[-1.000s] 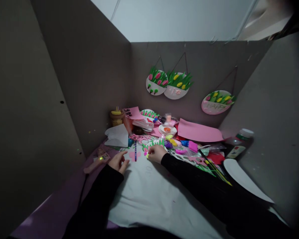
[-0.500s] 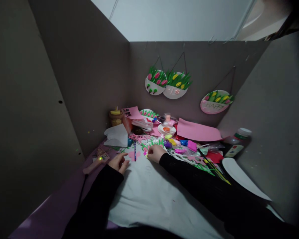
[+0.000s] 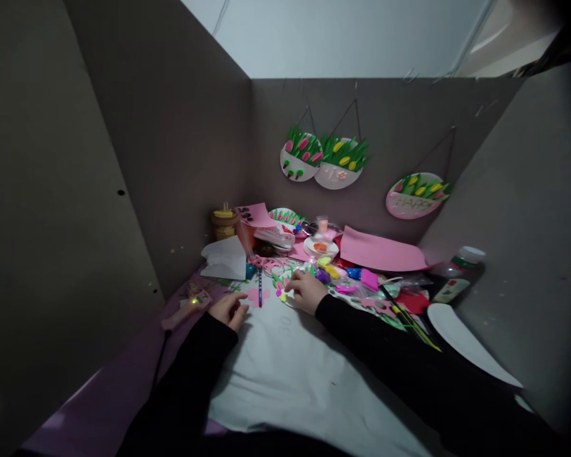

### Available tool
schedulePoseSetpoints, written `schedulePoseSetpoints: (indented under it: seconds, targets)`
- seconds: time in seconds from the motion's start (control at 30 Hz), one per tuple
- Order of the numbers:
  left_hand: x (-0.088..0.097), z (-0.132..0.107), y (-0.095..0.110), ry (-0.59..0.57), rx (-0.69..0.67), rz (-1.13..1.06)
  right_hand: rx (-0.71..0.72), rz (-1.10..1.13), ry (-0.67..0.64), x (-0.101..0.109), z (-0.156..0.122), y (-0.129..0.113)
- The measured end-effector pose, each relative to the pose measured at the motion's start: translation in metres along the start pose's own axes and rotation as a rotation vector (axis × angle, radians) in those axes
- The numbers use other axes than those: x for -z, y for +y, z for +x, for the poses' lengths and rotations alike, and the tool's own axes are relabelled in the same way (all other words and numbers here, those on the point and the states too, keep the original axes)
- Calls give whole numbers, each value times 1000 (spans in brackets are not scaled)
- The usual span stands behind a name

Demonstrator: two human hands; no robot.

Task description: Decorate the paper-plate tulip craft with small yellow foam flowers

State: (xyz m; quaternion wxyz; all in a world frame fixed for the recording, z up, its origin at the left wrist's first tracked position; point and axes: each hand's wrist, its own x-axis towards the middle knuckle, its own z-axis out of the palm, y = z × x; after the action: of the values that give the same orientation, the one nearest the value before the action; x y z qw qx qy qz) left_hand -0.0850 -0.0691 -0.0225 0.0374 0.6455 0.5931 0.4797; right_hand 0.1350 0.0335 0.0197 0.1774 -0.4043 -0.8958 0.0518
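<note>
My right hand (image 3: 307, 292) is over a small paper-plate craft (image 3: 280, 284) with green leaves and pink tulips, hiding much of it. Its thumb and index finger are apart, with nothing visible between them. Close to those fingertips, small bright pink and yellow pieces (image 3: 281, 295) sit on the plate. My left hand (image 3: 228, 310) rests on the white cloth (image 3: 276, 362), fingers loosely curved and thumb apart, holding nothing. A patterned pencil (image 3: 260, 289) lies across a pink paper cutout (image 3: 254, 296) just beyond the left hand.
A pink glue gun (image 3: 185, 314) with a lit light lies at left. Behind the hands are clay packets (image 3: 368, 279), pink sheets (image 3: 383, 249) and a brown cup (image 3: 223, 223). A bottle (image 3: 458, 274) stands right. Finished plates (image 3: 339, 172) hang on the grey partition.
My right hand has drawn back slightly to the right, its pinched fingers now spread, showing more of the pink and yellow pieces. My left hand stays about the same; the view has shifted slightly.
</note>
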Motion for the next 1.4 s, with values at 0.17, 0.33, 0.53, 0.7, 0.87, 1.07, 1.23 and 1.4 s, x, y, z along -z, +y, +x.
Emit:
schedulePoseSetpoints:
  seconds: [0.17,0.33,0.53,0.7,0.87,1.07,1.23,1.4]
  targets:
    - [2,0,2,1,13,-6,143,-79,-25,-1,-10,5]
    - [2,0,-2,-9,-1,4,126,-96,-30,-6,-12,4]
    - [-1,-1,-4,-6,1,0,116,-127,-45,-8,-13,1]
    - [-1,2,-5,111,67,-12,135,-166,-26,-2,-14,0]
    - [8,6,-6,319,273,-98,295,-219,-64,-3,-20,-4]
    - [15,14,-12,214,217,99,337,-256,-59,-10,-28,-8]
    - [7,43,-13,-284,243,634,291,-142,77,9,-37,0]
    - [-4,61,-11,-362,261,701,211,20,229,33,-61,19]
